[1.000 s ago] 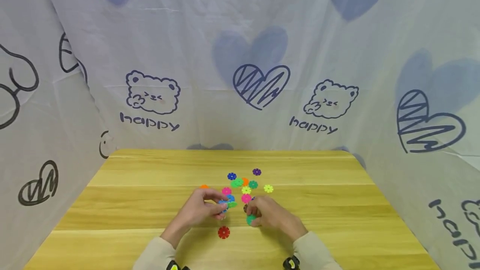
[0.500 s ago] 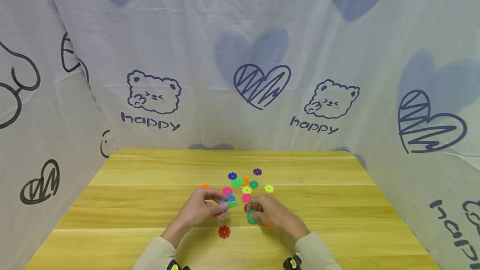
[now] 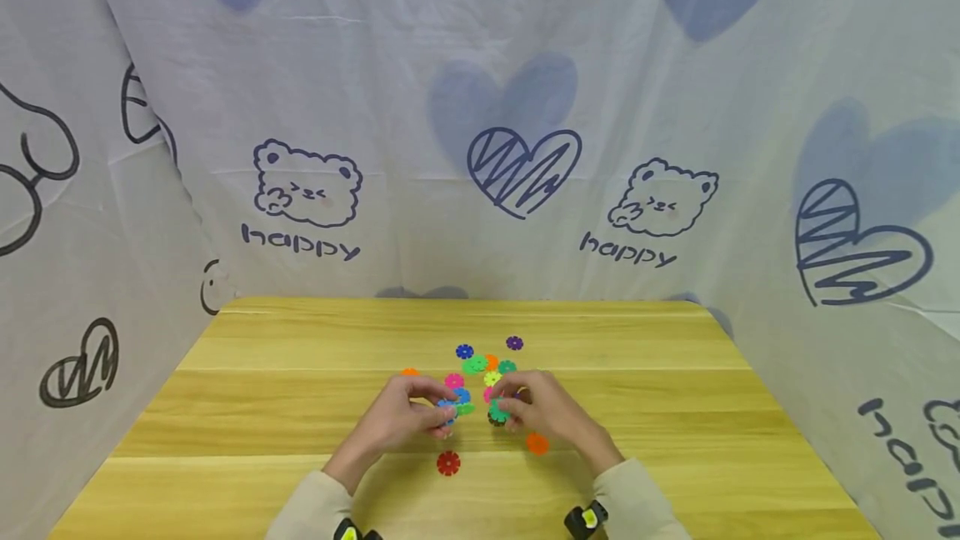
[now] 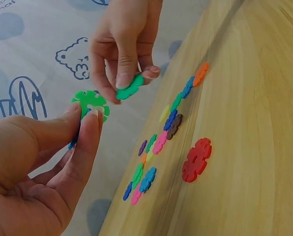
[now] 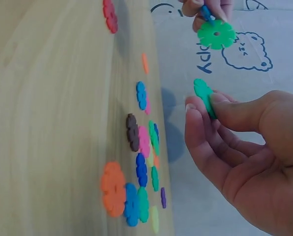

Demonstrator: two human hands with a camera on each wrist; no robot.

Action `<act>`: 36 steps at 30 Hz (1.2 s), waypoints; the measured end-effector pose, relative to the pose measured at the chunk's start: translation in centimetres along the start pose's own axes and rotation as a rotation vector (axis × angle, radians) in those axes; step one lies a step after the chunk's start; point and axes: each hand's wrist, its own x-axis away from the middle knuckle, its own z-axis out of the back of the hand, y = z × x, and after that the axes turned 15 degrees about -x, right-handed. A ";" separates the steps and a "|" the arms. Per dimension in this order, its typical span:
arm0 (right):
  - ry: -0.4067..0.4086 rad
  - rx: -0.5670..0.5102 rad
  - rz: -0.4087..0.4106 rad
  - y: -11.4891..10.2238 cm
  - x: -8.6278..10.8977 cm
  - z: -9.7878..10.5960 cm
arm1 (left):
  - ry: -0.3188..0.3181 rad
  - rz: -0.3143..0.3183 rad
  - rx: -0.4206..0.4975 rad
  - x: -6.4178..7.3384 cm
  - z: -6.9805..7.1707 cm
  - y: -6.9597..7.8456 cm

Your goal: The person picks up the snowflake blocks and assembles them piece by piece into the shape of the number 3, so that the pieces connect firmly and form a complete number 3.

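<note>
My left hand (image 3: 405, 417) pinches a blue interlocking disc (image 5: 207, 14) between thumb and fingertips. A light green notched disc (image 5: 217, 34) is slotted into it, standing crosswise. In my right hand (image 3: 546, 408), thumb and index finger grip a teal-green disc (image 5: 203, 96), raised above the table and a short distance from the light green one. Below the hands a red disc (image 3: 448, 463) lies alone near the front. An orange disc (image 3: 537, 443) lies under the right hand, and a brown disc (image 5: 132, 132) shows near it in the right wrist view.
More notched discs lie loosely on the wooden table (image 3: 285, 423) beyond the hands, among them a dark blue disc (image 3: 464, 352), a purple disc (image 3: 514, 343) and a pink disc (image 3: 453, 381). A printed white curtain (image 3: 420, 215) surrounds the table at the back and sides.
My right hand has lifted the teal-green disc and moved it away from me, up beside the left hand's discs. The orange disc beneath has come into view. The left hand stays put.
</note>
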 end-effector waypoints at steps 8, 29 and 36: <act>0.017 -0.004 0.023 -0.8 -0.2 -0.3 | -0.005 -0.009 -0.017 0.0 -0.1 0.0; -0.022 -0.057 -0.022 -1.9 -0.2 -1.4 | -0.013 -0.029 -0.020 0.0 -0.2 0.2; 0.001 -0.063 0.000 -1.7 -0.2 -1.5 | -0.013 -0.032 -0.012 -0.1 -0.4 0.0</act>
